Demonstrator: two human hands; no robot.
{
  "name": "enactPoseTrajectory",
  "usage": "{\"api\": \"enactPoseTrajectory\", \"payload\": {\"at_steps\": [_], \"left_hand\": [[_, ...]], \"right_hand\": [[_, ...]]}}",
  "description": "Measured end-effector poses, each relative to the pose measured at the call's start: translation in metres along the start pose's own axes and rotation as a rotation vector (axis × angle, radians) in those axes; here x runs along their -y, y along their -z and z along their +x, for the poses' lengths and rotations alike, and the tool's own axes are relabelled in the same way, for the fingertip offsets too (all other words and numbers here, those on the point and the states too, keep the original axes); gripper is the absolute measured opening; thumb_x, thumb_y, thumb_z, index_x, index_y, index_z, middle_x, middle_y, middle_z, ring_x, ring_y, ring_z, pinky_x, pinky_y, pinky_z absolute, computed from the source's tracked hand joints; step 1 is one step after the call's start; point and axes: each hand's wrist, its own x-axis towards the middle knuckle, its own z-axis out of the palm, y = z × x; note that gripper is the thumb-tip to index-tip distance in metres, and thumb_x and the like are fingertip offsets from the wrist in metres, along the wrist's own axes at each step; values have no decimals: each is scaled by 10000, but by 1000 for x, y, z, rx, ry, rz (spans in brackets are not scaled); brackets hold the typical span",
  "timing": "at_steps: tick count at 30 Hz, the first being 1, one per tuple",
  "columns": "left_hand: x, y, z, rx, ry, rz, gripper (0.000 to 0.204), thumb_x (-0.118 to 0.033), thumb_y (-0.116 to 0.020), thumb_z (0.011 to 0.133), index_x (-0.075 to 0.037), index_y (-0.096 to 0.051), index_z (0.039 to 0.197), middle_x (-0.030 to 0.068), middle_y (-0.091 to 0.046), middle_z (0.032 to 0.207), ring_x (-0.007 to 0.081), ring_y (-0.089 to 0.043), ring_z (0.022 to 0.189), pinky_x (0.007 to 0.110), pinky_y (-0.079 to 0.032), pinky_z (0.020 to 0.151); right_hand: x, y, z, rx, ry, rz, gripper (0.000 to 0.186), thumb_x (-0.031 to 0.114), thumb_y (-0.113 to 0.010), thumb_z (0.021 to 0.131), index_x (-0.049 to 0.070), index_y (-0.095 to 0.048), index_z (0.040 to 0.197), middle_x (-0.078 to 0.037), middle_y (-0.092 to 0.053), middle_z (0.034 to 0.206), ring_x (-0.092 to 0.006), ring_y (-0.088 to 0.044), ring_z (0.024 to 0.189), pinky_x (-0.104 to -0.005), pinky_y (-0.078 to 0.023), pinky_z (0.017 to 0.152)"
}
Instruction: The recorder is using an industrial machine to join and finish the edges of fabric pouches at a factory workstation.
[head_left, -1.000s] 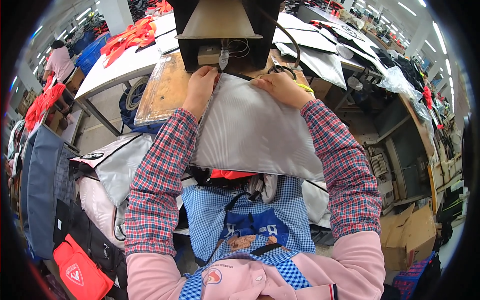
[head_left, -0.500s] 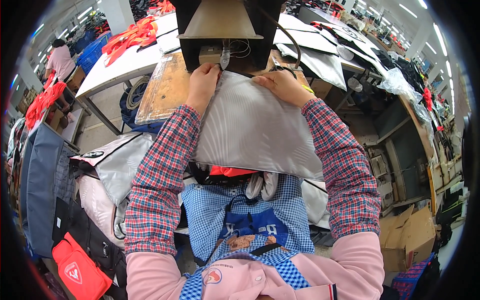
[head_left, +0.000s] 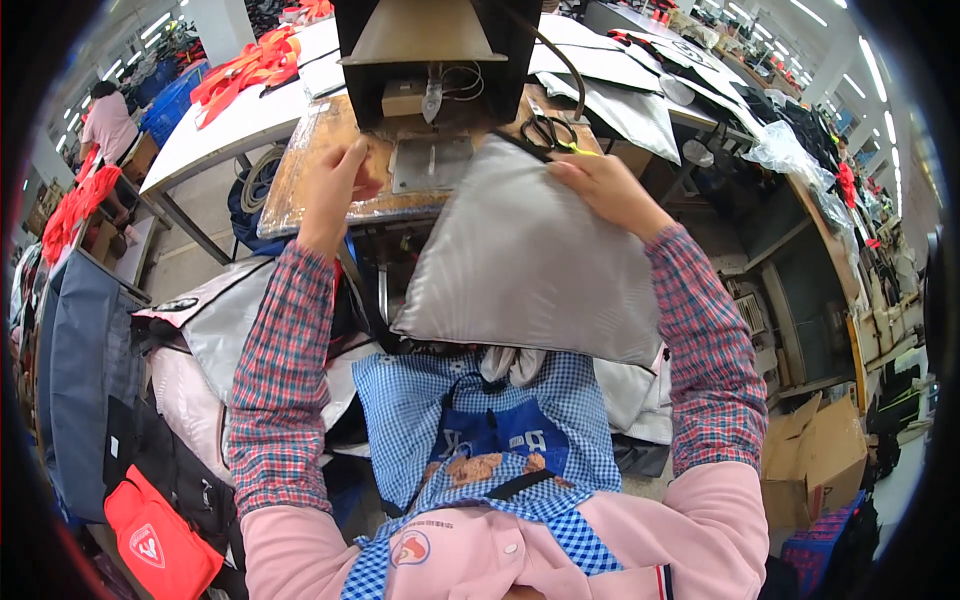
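A silver-grey fabric panel (head_left: 530, 260) with a dark edge strip hangs over the front of a wooden work table and down toward my lap. My right hand (head_left: 602, 188) is pinching its upper right edge. Off the fabric, to the left of a metal plate (head_left: 430, 163), my left hand (head_left: 340, 195) is raised with its fingers loosely curled and the thumb apart; nothing shows in it. Above the plate sits the dark machine head with a pointed metal tip (head_left: 432, 97). The panel's upper corner lies right of the plate, apart from the tip.
Black-handled scissors (head_left: 550, 130) lie on the wooden table (head_left: 300, 180) just beyond my right hand. White tables hold red-orange straps (head_left: 248, 75) at left and silver panels (head_left: 610, 100) at right. A cardboard box (head_left: 815, 450) stands low at right. Another person sits at far left.
My left hand has let go of the panel and moved left and toward me. The panel's upper edge has come away from the machine tip, to the right, still in my right hand.
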Motion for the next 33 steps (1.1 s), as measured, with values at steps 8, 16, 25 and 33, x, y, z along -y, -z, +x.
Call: {"api": "enactPoseTrajectory", "payload": {"at_steps": [8,16,25,33], "left_hand": [[147,89,-156,170,401,548,368,-370,-631,903,-14,-620,808,46,-621,669,131,-645,656,262,-509,583],[253,99,-269,91,202,990,268,-246,-657,861,3,-589,933,202,-622,851,385,-611,833,448,-479,744],[230,111,-299,-82,67,840,146,-138,-581,856,-7,-604,916,197,-633,877,387,-613,849,438,-488,757],[129,207,-395,-707,54,777,198,-113,-603,862,2,-612,1023,167,-639,942,298,-640,900,349,-498,807]], "right_hand": [[-31,181,-150,-320,-325,-21,406,306,-435,1028,-14,-630,1185,-80,-662,1130,-137,-592,1039,-274,-448,924],[-56,369,-224,-667,-593,-784,490,435,-459,989,65,-582,1285,-121,-662,1180,-219,-610,1102,-320,-441,941],[-143,240,-283,-682,-221,-966,370,349,-454,1011,65,-662,1124,-160,-686,1030,-332,-651,927,-387,-516,777],[-177,-69,-215,212,-349,-388,287,199,-456,998,-20,-637,1040,-189,-655,977,-324,-628,919,-406,-482,776]]}}
